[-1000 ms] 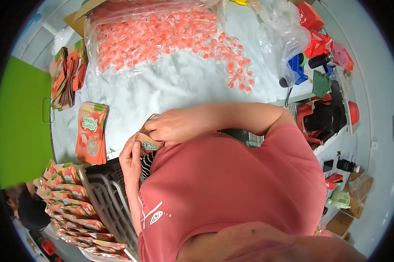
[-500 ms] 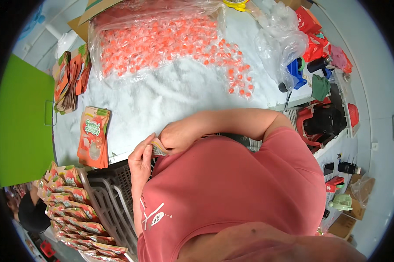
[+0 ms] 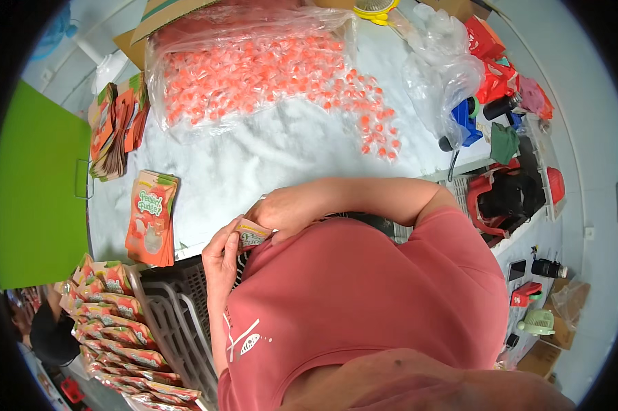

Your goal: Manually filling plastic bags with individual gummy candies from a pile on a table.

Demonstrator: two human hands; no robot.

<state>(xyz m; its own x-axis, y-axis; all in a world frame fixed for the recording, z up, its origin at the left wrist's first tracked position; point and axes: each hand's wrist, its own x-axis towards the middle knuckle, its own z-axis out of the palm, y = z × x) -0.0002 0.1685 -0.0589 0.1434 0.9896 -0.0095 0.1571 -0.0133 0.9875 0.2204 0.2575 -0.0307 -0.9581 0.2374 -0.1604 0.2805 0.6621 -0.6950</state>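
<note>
Close against my shirt front, just past the table's near edge, I have an orange and beige printed pouch (image 3: 251, 234). My left hand (image 3: 220, 252) pinches its left edge, thumb on the printed face. Over its upper right edge bends my right hand (image 3: 289, 207), closed at the pouch, with its fingertips mostly hidden. Left of my hands, a stack of similar flat pouches (image 3: 151, 218) lies on the table. Beyond the hands, a large clear plastic bag (image 3: 155, 92) lies open with many individually wrapped red candies (image 3: 254, 72), some spilling out to the right (image 3: 377, 123).
More pouches (image 3: 117, 123) are bundled at the far left of the white table (image 3: 254, 151). Filled pouches (image 3: 120, 332) stand in rows in a crate at lower left, beside stacked grey crates (image 3: 175, 308). A green panel (image 3: 38, 192) borders the left. Clear plastic bags (image 3: 435, 75) lie right.
The pouch has turned so that more of its printed face shows. Both hands stay at it, the right hand slightly shifted. The whole view has moved a little.
</note>
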